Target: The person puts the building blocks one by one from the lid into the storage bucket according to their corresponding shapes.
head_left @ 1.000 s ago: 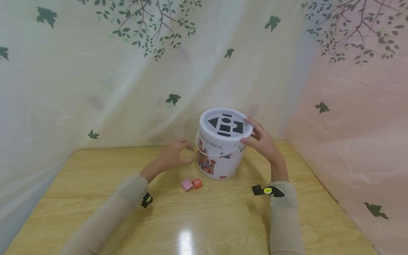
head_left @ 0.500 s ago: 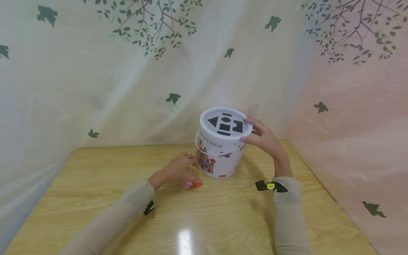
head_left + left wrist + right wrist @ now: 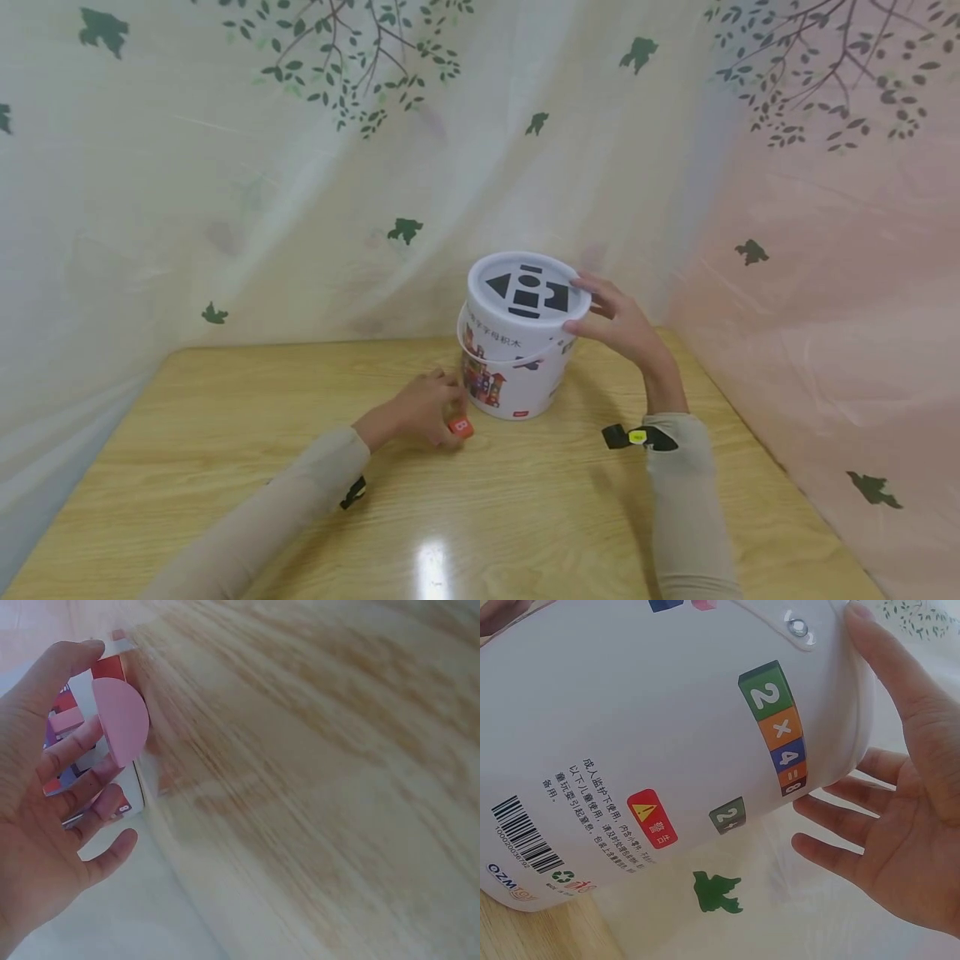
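Observation:
My left hand (image 3: 423,412) reaches low over the table, around a red block marked B (image 3: 461,427). In the left wrist view, a pink half-round block (image 3: 124,720) stands before its fingers, with the red block partly hidden behind. The left fingers are spread and loosely bent, the thumb apart from the pink block; the head view hides that block behind the hand. My right hand (image 3: 618,325) grips the lid edge of a white toy-block bucket (image 3: 517,379), thumb on the near side and fingers on the far side. The bucket stands upright with its lid on.
The wooden table (image 3: 510,517) ends at a pale leaf-printed curtain (image 3: 322,208) behind the bucket. A pinkish curtain (image 3: 817,317) hangs along the right side. The bucket's white handle (image 3: 487,361) hangs down across its front.
My left hand has come down and forward from beside the bucket to the blocks, covering the pink one in the head view. The right hand stays on the lid edge.

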{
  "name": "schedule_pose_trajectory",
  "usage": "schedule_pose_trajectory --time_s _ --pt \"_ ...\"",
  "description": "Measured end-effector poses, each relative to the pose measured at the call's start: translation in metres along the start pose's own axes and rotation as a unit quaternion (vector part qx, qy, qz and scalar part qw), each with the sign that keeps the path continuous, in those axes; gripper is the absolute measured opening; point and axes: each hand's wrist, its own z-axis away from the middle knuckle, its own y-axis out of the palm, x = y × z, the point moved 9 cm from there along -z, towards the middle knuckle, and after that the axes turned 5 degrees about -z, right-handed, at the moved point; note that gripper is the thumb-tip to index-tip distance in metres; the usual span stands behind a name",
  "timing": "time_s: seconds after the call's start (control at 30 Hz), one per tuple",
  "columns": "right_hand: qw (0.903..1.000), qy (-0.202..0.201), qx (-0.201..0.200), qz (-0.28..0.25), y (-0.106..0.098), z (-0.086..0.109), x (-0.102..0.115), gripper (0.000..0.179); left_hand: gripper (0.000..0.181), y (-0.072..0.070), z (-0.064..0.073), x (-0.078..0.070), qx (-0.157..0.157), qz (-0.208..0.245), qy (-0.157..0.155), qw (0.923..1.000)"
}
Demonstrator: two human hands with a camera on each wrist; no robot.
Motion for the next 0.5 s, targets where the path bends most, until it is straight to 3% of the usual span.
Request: schedule_pose_trajectory --time_s 0.5 --pt "0.9999 0.003 -0.002 -0.013 0.001 0.001 0.002 0.079 0.033 0.003 -0.009 -0.012 0.001 -0.077 0.005 0.997"
